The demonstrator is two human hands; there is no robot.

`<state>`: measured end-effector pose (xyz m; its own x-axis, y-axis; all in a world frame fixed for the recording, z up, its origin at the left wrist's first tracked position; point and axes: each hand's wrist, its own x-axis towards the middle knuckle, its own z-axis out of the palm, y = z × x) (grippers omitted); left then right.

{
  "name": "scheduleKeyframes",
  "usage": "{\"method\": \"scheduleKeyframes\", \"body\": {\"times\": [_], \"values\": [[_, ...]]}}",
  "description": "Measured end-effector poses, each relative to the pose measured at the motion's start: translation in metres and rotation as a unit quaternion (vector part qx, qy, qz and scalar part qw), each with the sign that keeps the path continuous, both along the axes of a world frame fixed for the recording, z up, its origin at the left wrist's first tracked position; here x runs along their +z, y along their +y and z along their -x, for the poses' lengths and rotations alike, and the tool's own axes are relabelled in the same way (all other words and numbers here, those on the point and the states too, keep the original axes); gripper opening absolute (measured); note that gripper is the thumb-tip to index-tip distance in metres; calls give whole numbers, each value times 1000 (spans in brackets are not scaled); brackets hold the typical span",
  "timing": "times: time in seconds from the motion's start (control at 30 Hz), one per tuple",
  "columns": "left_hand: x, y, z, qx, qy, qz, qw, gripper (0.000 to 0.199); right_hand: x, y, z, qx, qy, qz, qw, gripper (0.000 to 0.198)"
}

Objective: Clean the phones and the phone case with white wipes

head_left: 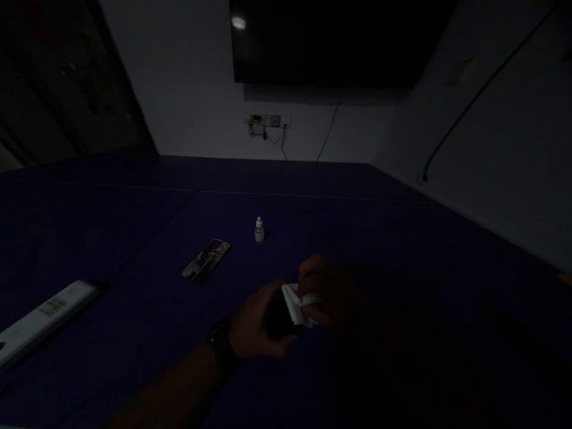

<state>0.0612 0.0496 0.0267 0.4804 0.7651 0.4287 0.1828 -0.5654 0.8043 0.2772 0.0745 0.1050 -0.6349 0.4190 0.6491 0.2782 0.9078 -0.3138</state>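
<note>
In the dim light my left hand (257,325), with a dark watch on the wrist, is closed around the edges of a dark, flat phone (277,314). My right hand (328,292) pinches a white cloth (295,305) that lies against the phone's face and covers part of it. Beyond both hands a small dropper bottle (259,231) with a white cap stands upright on the dark blue surface (250,208). A patterned phone case (206,260) lies to the left of the bottle, its camera cutout toward the back.
At the far left lies a long white power strip (49,319). A large black screen (322,42) hangs on the back wall above sockets (268,122) with dangling wires. Along the right wall runs a dark cable (473,98).
</note>
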Motion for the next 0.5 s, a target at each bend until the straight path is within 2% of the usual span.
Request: {"method": "scheduleKeyframes", "body": {"times": [0.2, 0.33, 0.4, 0.5], "values": [[5, 0, 0, 10, 10, -11, 1000, 82, 16, -6, 0, 9, -62, 0, 998, 16], [7, -1, 1, 2, 7, -13, 1000, 81, 25, -12, -3, 7, -102, 34, 994, 19], [7, -1, 1, -3, 5, -8, 1000, 82, 28, -15, -4, 2, -105, 76, 991, 24], [5, -1, 0, 0, 0, -14, 1000, 84, 27, -18, -1, -25, -75, 185, 980, 23]]}}
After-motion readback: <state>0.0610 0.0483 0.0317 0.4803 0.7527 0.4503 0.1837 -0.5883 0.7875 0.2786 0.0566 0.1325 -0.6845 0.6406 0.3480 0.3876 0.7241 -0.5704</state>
